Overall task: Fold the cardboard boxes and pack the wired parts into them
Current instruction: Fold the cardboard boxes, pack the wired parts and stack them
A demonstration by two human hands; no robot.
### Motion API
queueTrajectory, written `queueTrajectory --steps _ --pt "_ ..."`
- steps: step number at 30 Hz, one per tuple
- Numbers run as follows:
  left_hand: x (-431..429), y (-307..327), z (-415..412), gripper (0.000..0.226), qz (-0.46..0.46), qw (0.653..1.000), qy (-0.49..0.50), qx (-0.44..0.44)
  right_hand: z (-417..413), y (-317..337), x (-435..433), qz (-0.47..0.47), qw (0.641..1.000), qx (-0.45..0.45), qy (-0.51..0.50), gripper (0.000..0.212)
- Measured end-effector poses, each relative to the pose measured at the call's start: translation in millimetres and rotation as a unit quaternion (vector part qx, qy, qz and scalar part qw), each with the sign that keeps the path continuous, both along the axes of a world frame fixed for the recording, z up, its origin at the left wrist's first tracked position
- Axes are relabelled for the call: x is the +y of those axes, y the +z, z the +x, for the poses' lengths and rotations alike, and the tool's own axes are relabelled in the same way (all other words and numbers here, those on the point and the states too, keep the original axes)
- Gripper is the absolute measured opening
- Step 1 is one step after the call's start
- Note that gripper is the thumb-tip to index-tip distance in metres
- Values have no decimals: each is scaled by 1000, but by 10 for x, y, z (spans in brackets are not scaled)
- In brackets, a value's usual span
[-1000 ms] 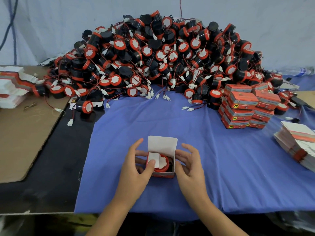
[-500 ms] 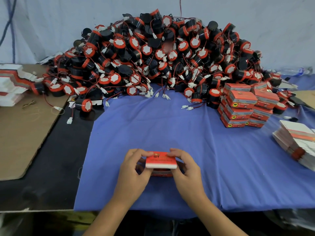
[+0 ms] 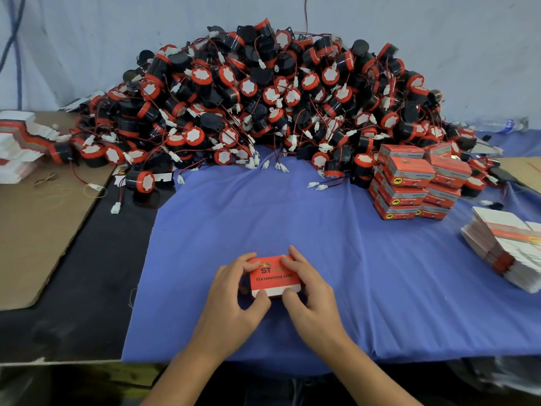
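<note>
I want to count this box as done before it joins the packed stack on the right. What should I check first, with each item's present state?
1. Lid of the box down flat: ok, the red printed top faces up.
2. Grip: ok, the left hand and the right hand hold it from both sides.
3. Near flap tucked in: cannot tell, thumbs cover part of the white front edge.
4. Wire fully inside: cannot tell; none shows outside, but hands hide the sides.
5. Landing room by the packed stack: ok, bare blue cloth lies before it.
</note>
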State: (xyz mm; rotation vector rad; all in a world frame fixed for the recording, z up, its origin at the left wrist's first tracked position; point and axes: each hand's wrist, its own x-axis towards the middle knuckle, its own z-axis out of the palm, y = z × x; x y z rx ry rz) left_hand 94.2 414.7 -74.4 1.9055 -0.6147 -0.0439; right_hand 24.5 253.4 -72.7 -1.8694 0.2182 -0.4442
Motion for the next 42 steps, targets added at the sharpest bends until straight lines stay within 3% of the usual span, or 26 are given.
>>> queueTrajectory --steps 5,10,16,21,25,34,38,42 --pt "10 -23 11 50 -1 1000 25 -4 -5 -4 5 -1 1000 -29 -3 61" --pt "2 25 1 36 -9 999 41 -6 26 -8 24 7 998 -59 -29 37" --pt "-14 52 -18 22 2 993 67 -99 14 5 31 10 996 -68 -64 47" --pt "27 56 -49 12 -11 983 97 -153 0 10 43 -66 993 -80 -63 41" --pt "-7 89 -88 13 -13 978 120 -172 13 0 46 -63 988 -107 -96 35" --pt "-41 35 -123 14 68 955 110 -266 19 10 79 -98 984 -98 -111 22" --pt "-36 2 -112 16 104 941 96 -309 -20 -12 134 -233 957 -117 -128 17" --pt "-36 90 -86 11 177 919 106 -335 -71 -87 208 -395 909 -105 -76 45"
